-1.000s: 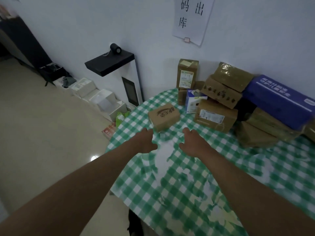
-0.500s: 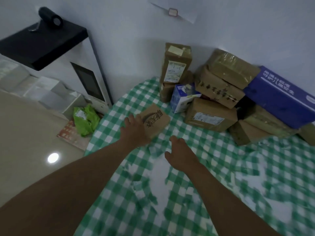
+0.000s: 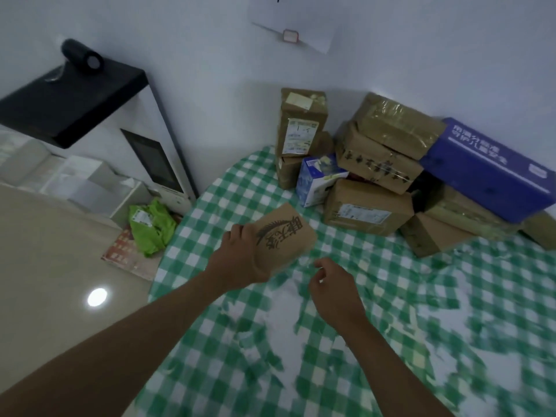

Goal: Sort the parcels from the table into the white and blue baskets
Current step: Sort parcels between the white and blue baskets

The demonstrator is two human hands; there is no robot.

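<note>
Gripping a printed brown cardboard box (image 3: 284, 237) above the checked worktop (image 3: 391, 326), left hand (image 3: 240, 260), right hand (image 3: 334, 281) loosely curled, holding nothing.

A parcel depot room: stacked taped cartons (image 3: 370, 210), wall notice (image 3: 293, 24).

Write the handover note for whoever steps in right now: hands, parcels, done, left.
Left hand grips the small printed brown box, tilted above the checked table.
Right hand holds nothing, fingers loosely curled over the cloth.
The other parcels are stacked at the table's far side by the wall.
No basket is in view, so nothing shows as sorted.
Left: basket this box, then the stack.
</note>
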